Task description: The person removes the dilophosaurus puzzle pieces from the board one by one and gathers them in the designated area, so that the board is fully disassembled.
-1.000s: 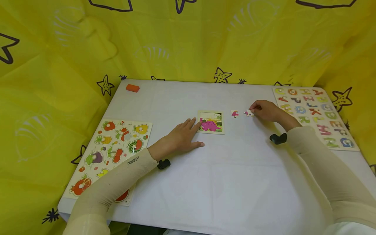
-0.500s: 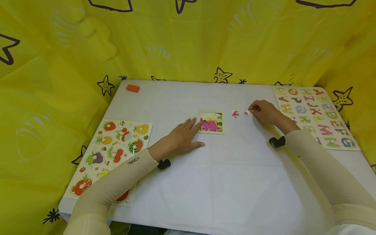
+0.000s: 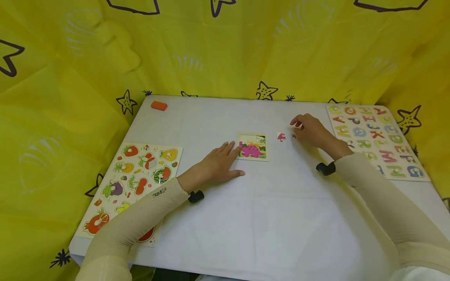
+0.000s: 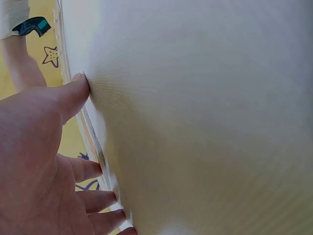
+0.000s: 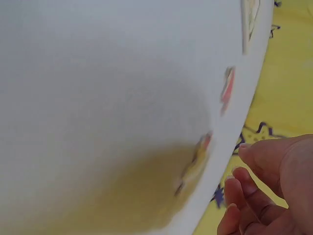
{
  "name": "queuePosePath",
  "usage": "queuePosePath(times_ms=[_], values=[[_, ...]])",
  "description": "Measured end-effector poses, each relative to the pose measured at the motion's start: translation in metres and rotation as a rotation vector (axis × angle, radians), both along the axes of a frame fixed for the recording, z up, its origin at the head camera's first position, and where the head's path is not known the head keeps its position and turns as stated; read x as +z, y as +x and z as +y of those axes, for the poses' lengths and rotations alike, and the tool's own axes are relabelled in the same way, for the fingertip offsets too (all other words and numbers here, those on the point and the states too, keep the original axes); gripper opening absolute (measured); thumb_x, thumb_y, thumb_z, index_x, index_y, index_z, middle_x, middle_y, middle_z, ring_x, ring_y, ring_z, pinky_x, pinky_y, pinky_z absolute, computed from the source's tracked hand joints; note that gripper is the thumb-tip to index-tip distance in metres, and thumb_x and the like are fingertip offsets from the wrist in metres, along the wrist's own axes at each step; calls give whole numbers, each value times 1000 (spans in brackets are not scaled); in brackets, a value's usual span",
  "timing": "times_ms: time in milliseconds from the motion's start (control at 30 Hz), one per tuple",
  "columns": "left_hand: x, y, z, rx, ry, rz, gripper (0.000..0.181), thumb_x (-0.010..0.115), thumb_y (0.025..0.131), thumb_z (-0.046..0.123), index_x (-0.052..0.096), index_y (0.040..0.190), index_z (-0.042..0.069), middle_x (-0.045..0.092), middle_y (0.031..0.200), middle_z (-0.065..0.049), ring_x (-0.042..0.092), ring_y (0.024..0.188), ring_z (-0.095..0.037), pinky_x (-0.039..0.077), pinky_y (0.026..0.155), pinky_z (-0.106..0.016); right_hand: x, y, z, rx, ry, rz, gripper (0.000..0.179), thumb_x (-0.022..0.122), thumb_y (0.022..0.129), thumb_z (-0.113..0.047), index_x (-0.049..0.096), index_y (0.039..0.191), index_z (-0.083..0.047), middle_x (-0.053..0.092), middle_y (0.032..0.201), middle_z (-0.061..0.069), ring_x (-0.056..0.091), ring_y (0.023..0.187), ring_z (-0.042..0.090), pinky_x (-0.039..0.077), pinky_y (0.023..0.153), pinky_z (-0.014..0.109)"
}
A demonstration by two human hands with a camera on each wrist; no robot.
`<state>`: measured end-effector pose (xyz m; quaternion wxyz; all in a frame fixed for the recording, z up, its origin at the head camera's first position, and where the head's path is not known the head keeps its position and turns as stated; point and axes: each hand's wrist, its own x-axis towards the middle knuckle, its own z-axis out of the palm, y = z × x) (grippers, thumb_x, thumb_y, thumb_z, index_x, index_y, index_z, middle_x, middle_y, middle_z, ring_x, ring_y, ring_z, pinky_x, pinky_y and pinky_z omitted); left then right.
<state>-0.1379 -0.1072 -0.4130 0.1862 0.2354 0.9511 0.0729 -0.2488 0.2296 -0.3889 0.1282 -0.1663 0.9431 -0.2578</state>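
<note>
My left hand [image 3: 218, 163] lies flat with fingers spread, its index fingertip at the left edge of a small dinosaur puzzle board [image 3: 260, 159]. A pink dinosaur shows in the board, with a pale bare patch at its upper left. Just right of the board lies a pink puzzle piece [image 3: 281, 136]. My right hand [image 3: 312, 132] hovers over a second puzzle piece [image 5: 195, 159], mostly hidden by the hand in the head view. In the right wrist view the right hand's loosely curled fingers hold nothing, and both pieces lie on the white surface.
A fruit peg puzzle board [image 3: 140, 166] lies at the left, partly under the left forearm. An alphabet puzzle board [image 3: 377, 142] lies at the right beyond the right wrist. An orange block [image 3: 159, 105] sits near the back left corner. Yellow cloth [image 3: 225, 50] hangs behind the table.
My right hand has let go of the second puzzle piece, risen and shifted slightly left over it, its fingers loosening. The left hand and the dinosaur puzzle board stay put.
</note>
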Motion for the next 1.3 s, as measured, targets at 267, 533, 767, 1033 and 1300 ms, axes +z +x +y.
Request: queuePosePath(times_ms=[267,533,767,1033,1300], values=[[2,1,0,0,0,2,96,52,101,69,12,171,17,9,178,-14,10,164,-35,21,131,-53,7,13,-40,66,-4,28,28,62,106,-9,60,131,4,54,129,27,54,117,42,49,105,57],[2,1,0,8,8,-3,96,53,101,69,11,172,18,9,178,-14,11,164,-35,21,131,-53,-2,24,-67,129,1,61,29,62,105,-6,61,132,4,57,129,27,56,115,40,50,105,55],[1,2,-1,9,13,13,96,52,101,70,13,171,18,10,178,-14,12,164,-35,21,131,-52,-11,30,-82,141,22,18,37,63,106,-13,58,140,0,54,142,23,49,134,40,39,119,57],[2,2,-1,-6,23,20,96,52,101,70,13,171,17,11,178,-15,12,164,-36,22,130,-53,-18,33,-86,169,18,41,37,63,106,-12,58,140,2,58,140,23,50,135,42,37,120,58],[1,2,-1,-6,18,20,96,51,101,70,12,171,18,11,178,-14,13,164,-35,22,131,-52,-18,36,-86,153,53,54,41,64,107,-17,58,145,-1,59,147,21,49,140,41,37,122,58]])
